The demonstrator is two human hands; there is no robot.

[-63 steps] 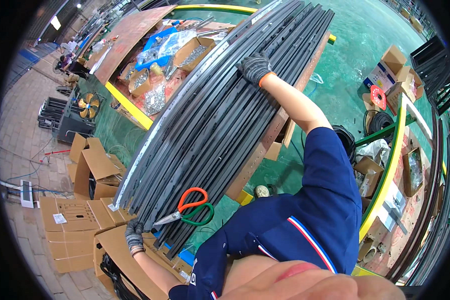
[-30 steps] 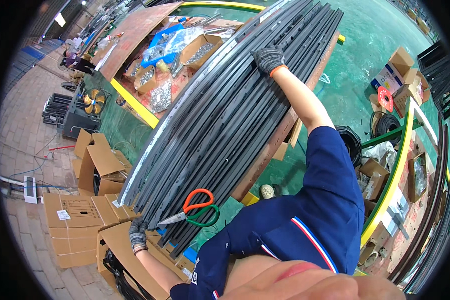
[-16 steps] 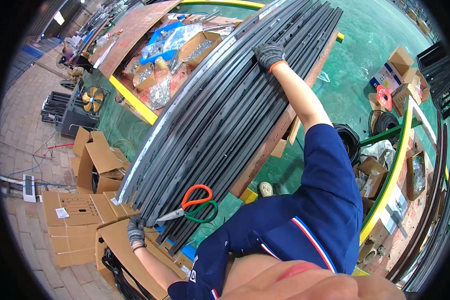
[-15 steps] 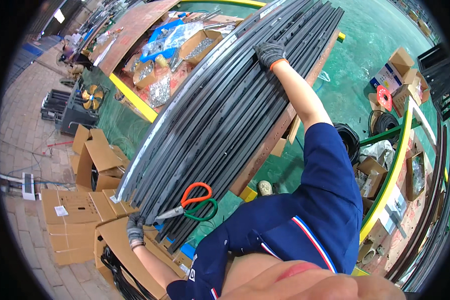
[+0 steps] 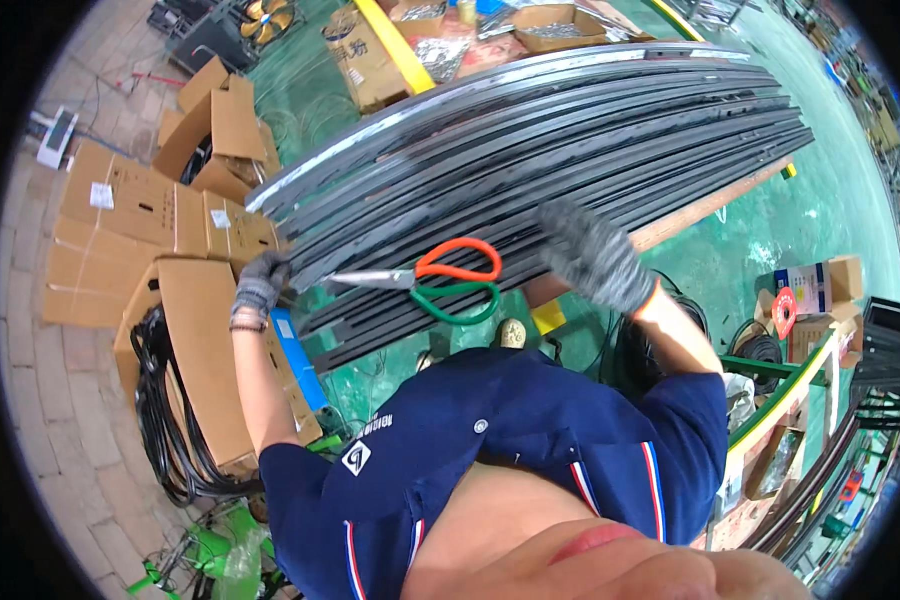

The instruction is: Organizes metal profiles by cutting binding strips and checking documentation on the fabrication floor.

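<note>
A wide bundle of long dark strips (image 5: 450, 180) lies across the bench. At its left end my left hand (image 5: 261, 285), in a grey glove, has its fingers closed round a strip end; the fingertips are partly hidden. My right hand (image 5: 595, 258), also in a grey glove, is over the near side of the bundle. Motion smears its fingers, and whether it touches a strip is unclear. Between my hands, scissors (image 5: 415, 279) with one orange and one green handle loop show over the near left strips, their blades toward my left hand.
Cardboard boxes (image 5: 195, 345) stand at the left, one with black coiled cable (image 5: 160, 400). Behind the strips is a table with a yellow edge (image 5: 395, 45) and open boxes of small metal parts (image 5: 555, 30). Coiled black hose (image 5: 660, 340) sits to the right on the green floor.
My right hand has left its place far up the bundle and come back toward me. The view has turned and shifted. My left hand stays at the strips' left end.
</note>
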